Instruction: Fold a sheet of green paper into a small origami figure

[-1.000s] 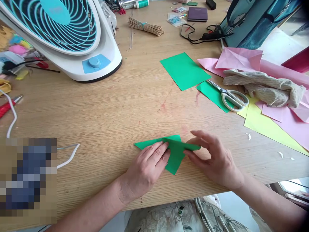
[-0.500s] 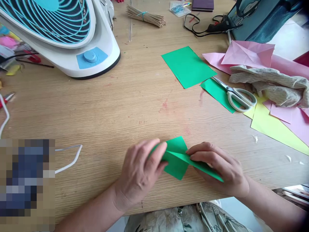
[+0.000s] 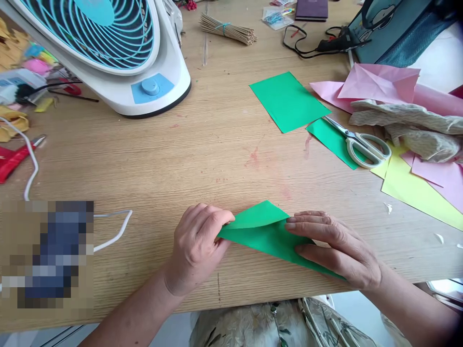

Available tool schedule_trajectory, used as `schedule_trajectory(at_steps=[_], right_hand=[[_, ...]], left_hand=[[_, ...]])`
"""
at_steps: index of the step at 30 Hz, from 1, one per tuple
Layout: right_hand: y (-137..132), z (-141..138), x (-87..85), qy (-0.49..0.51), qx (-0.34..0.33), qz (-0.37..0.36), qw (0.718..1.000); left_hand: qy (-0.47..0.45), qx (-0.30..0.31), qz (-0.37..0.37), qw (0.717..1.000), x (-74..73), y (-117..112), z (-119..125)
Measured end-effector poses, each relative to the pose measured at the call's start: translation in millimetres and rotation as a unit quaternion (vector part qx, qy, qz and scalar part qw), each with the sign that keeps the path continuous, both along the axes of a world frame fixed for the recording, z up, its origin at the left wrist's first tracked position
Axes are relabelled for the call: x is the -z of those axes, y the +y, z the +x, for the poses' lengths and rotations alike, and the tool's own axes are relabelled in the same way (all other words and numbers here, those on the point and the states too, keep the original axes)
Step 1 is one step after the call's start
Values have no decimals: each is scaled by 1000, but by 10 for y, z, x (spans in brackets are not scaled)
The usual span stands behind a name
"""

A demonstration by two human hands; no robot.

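Note:
A green sheet of paper [image 3: 267,237] lies folded over near the table's front edge, its near flap lifted a little off the layer beneath. My left hand [image 3: 202,243] pinches the left end of that sheet between thumb and curled fingers. On the right end rests my right hand [image 3: 334,246], fingers lying along the flap and thumb nearer me, holding the paper. Farther off are a square green sheet [image 3: 289,102] and a green strip [image 3: 327,137]. White-handled scissors [image 3: 372,150] lie across the strip, blades pointing away to the left.
A white and blue fan [image 3: 159,91] stands at the back left. Bundled thin sticks [image 3: 227,30] lie at the back. Pink paper [image 3: 379,83], yellow paper [image 3: 415,185] and crumpled beige cloth [image 3: 408,123] are piled at right. A red-handled tool [image 3: 16,161] and white cable [image 3: 115,236] are at left.
The green sheet's near side has been folded over into a broad flap across the sheet. My left hand has moved slightly left, and my right hand has flattened onto the paper. The view has shifted slightly.

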State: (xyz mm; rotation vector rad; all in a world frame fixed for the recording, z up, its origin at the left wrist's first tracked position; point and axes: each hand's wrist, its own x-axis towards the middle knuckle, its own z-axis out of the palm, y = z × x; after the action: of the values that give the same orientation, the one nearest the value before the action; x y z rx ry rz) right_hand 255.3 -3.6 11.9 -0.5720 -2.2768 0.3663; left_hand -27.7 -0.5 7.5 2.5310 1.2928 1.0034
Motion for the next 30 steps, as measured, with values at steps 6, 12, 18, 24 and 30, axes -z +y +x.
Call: schedule_trajectory(at_steps=[6,12,18,24,30], right_hand=[[-101,-5,87,117,46,-150,981],[-129,-106,161,109,255,-270,922],[-95,-143,163,-47,304,-317,897],[-213,-156,160,-82,283,-220,930],[-397,-174,205,-60,262,-202,942]], left_hand=[[-81,8,-155,985,-172,-77,10],[-35,11,-206,978,-205,-79,73],[147,101,-2,984,-33,-3,239],[196,160,75,965,130,-75,334],[186,138,105,967,232,-121,339]])
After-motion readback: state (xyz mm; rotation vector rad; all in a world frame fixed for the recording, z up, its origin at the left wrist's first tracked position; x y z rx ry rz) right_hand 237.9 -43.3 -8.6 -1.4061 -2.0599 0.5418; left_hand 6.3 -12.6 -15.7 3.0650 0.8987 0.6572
